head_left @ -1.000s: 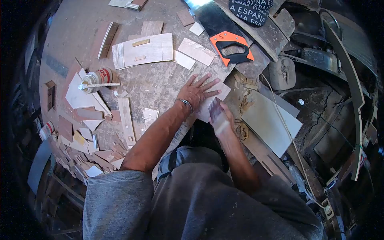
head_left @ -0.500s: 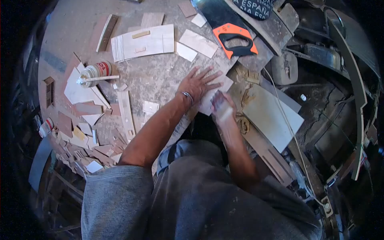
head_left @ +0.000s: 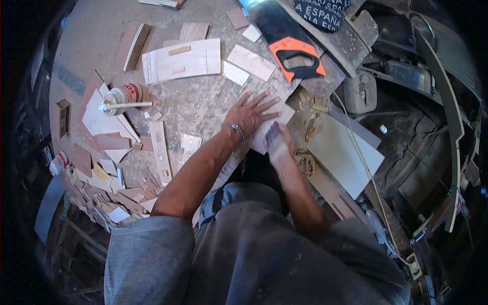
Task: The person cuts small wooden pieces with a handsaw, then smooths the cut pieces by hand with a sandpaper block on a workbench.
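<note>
My left hand (head_left: 246,117) lies flat with fingers spread on a thin pale wooden piece (head_left: 285,115), pressing it to the worktable near its edge. A bracelet circles that wrist. My right hand (head_left: 281,148), partly blurred, is closed around a dark purplish pad (head_left: 273,134) that looks like sandpaper. The pad is against the wooden piece, close to its near right side. Beyond my hands lies a handsaw (head_left: 298,57) with an orange and black handle.
Pale wood strips (head_left: 251,62) and a slatted panel (head_left: 195,66) lie on the worktable (head_left: 188,107). A bottle (head_left: 124,96) with a stick across it stands left. Scraps (head_left: 134,195) crowd the near left. A white panel (head_left: 345,155) and a cord (head_left: 358,142) are right.
My right hand and the pad have shifted slightly left and toward my body. My left hand stays spread on the wooden piece. The whole view has tilted a little.
</note>
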{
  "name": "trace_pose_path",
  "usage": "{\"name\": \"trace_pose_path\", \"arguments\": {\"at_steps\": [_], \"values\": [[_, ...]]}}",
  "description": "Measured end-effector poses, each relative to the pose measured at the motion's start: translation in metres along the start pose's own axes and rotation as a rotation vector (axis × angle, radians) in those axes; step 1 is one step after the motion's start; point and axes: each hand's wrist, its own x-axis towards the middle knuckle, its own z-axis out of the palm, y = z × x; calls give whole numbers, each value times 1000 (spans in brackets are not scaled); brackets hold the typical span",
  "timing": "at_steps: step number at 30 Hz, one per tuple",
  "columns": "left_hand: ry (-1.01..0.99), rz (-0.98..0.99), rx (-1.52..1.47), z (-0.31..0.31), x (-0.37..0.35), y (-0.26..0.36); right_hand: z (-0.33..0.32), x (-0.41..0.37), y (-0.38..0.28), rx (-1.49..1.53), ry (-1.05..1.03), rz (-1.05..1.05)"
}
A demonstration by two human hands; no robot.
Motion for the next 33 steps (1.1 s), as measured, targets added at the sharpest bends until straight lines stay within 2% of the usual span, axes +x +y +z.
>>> {"name": "trace_pose_path", "arguments": {"at_steps": [1, 4, 5, 6, 7, 8, 10, 11, 12, 13, 14, 16, 17, 20, 21, 23, 24, 26, 28, 29, 32, 33], "values": [[25, -11, -4, 0, 1, -2, 14, -24, -15, 3, 22, 41], [113, -3, -3, 13, 1, 5, -6, 21, 13, -4, 2, -66], [171, 0, 21, 27, 4, 3, -16, 43, 12, 84, -64, 26], [227, 5, 46, 33, 6, -1, -16, 31, 5, 62, -77, 33], [75, 5, 4, 16, 5, -2, -12, 9, -4, 32, -98, 38], [83, -1, 23, 12, 5, -5, -9, -5, -7, 1, -110, 57], [93, -1, 44, 8, 1, 0, -16, 15, 5, -7, -54, 47], [27, -10, 46, 2, -1, 2, -14, 31, 6, 13, -33, 47], [140, -1, 64, 14, 1, 1, -10, 39, 6, 37, -20, 44], [264, -2, 89, 29, 8, -6, -17, 28, 7, -56, -90, -61], [371, 9, 102, 48, 10, -5, -15, 26, 9, -52, -91, -38], [112, 7, 24, 8, 1, 0, -13, 29, 6, -41, -94, -14], [-14, 2, -7, -8, -3, 1, -11, 48, 4, 24, -10, 112], [70, 15, 22, 7, 1, -2, -21, 6, 3, 41, -77, 105], [86, 19, 26, 7, 2, -4, -19, 11, 7, -107, -99, 19], [104, 30, 25, 7, 0, -1, -20, 42, 7, 13, -92, 43], [67, 32, 34, 1, -3, -1, -14, 43, 5, 75, -85, 63], [2, 34, 38, -10, -3, 0, -14, 28, 15, 108, -98, -21], [-29, 2, 15, -21, -1, 2, -10, 48, 24, 81, -100, -146], [-59, -8, 0, -21, -6, 6, -18, 49, 16, 49, -197, -58], [52, 16, 94, 2, -2, 1, 3, -19, 0, -38, -10, 21], [57, 12, 85, 1, 1, 2, 6, 15, 15, -3, 16, -125]]}}
